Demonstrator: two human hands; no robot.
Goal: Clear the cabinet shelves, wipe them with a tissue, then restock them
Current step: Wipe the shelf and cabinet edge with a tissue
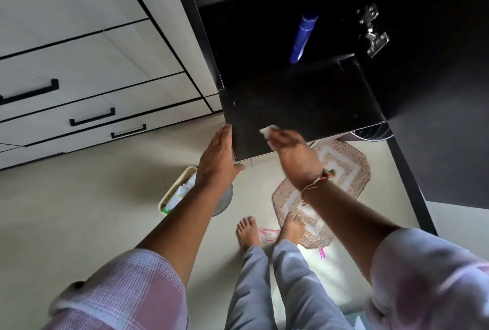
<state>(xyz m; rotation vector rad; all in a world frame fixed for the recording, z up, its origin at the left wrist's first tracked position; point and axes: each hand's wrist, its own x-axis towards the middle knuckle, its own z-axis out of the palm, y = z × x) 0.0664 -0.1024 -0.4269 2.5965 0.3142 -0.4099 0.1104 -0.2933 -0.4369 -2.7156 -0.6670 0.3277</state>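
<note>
While the left hand point(215, 156) lies open and flat, bracing the near corner of the dark, flat cabinet shelf point(296, 107), the right hand point(292, 151) presses a crumpled white tissue point(267, 131) under its fingers (so overlapping strokes outward from the braced corner probably work best).

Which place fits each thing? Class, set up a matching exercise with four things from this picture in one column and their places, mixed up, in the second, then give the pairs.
Things:
1. tissue
2. blue bottle
3. basket
4. patterned mat

Places:
A. on the floor, under the left forearm
B. on the floor, below the dark shelf
C. inside the cabinet, behind the shelf
D. under the right hand, on the shelf

The left hand rests at the shelf's corner.

Pairs: 1-D, 2-C, 3-A, 4-B
</note>
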